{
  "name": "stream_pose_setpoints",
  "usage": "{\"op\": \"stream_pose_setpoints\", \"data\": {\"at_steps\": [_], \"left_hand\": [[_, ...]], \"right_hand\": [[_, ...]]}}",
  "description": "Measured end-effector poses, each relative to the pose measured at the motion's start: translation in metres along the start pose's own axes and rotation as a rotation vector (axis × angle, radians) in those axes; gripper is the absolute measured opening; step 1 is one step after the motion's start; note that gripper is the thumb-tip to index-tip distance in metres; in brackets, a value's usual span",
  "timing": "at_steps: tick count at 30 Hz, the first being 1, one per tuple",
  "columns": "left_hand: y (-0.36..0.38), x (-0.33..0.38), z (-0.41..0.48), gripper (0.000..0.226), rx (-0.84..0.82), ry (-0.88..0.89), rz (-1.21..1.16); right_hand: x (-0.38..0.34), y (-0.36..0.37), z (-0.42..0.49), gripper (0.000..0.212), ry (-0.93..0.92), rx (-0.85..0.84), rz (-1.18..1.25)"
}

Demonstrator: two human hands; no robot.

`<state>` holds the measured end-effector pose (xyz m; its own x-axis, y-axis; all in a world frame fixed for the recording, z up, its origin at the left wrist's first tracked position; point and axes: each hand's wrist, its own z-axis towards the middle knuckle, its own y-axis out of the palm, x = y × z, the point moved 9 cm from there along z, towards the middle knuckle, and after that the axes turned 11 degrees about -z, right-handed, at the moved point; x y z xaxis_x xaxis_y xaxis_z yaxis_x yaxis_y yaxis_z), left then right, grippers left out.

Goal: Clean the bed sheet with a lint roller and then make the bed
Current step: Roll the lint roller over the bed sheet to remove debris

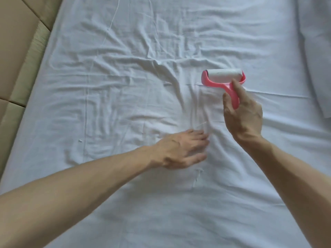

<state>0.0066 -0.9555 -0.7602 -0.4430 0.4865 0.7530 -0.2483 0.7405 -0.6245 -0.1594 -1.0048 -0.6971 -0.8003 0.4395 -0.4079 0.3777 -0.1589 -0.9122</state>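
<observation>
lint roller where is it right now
In the head view the lint roller is right of centre over the bed sheet, its pink handle held by the right hand, just beyond the left hand resting on the sheet.

Pink lint roller (pixel 223 77) on wrinkled white sheet (pixel 114 97).

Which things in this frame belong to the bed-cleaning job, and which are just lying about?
Job: wrinkled white bed sheet; pink plastic lint roller; small white lint scrap.
Lying about: beige padded bed surround, left; white folded fabric, right edge, untouched.
</observation>
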Motion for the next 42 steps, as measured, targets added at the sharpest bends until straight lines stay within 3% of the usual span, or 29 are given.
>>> {"op": "stream_pose_setpoints", "data": {"at_steps": [1,3,5,6,9,10,12,15,17,19,22,26,30,35,38,40,42], "left_hand": [[-0.002,0.012,-0.014,0.047,0.052,0.061,-0.033],[-0.040,0.019,-0.026,0.040,0.367,0.113,0.006],[-0.083,-0.004,-0.018,0.033,0.642,-0.006,0.093],[-0.100,-0.024,-0.008,0.034,0.685,-0.127,0.130],[-0.096,-0.091,0.011,0.066,0.489,-0.626,0.129],[-0.079,-0.095,0.012,0.075,0.409,-0.648,0.193],[-0.034,-0.067,0.013,0.083,0.285,-0.437,0.332],[0.049,0.009,-0.018,0.078,0.123,-0.018,0.295],[0.095,0.045,-0.050,0.071,0.046,0.111,0.245],[0.114,0.067,-0.073,0.065,0.083,0.151,0.128],[0.112,0.087,-0.101,0.052,0.243,0.177,-0.084],[0.088,0.088,-0.148,0.046,0.510,0.133,-0.108],[0.054,0.042,-0.223,0.039,0.837,-0.236,-0.175],[0.041,-0.028,-0.355,0.048,1.361,-0.733,-0.674],[0.062,-0.045,-0.436,0.066,1.683,-0.853,-1.053],[0.080,-0.038,-0.486,0.076,1.786,-0.861,-1.184],[0.103,-0.026,-0.541,0.071,1.808,-0.892,-1.218]], "right_hand": [[0.004,0.001,-0.005,0.046,-0.006,-0.006,-0.005],[0.010,0.002,-0.015,0.048,-0.029,-0.012,-0.014],[0.012,0.002,-0.025,0.048,-0.053,-0.024,-0.010],[0.013,0.003,-0.028,0.048,-0.061,-0.028,-0.012],[0.021,0.001,-0.040,0.049,-0.060,-0.045,-0.041],[0.025,0.001,-0.045,0.049,-0.059,-0.051,-0.052],[0.035,0.001,-0.053,0.051,-0.066,-0.069,-0.083],[0.051,0.002,-0.066,0.058,-0.055,-0.076,-0.121],[0.057,0.003,-0.077,0.061,-0.028,-0.068,-0.125],[0.057,0.005,-0.089,0.063,-0.021,-0.071,-0.120],[0.040,0.006,-0.111,0.060,-0.086,-0.063,-0.114],[-0.009,0.010,-0.145,0.054,-0.312,-0.016,-0.064],[-0.084,0.026,-0.192,0.052,-0.587,-0.054,-0.021],[-0.170,0.065,-0.270,0.038,-0.818,-0.167,0.000],[-0.214,0.103,-0.330,0.035,-0.968,-0.290,-0.042],[-0.242,0.116,-0.373,0.035,-1.110,-0.287,-0.021],[-0.270,0.128,-0.427,0.035,-1.300,-0.310,0.018]]}}
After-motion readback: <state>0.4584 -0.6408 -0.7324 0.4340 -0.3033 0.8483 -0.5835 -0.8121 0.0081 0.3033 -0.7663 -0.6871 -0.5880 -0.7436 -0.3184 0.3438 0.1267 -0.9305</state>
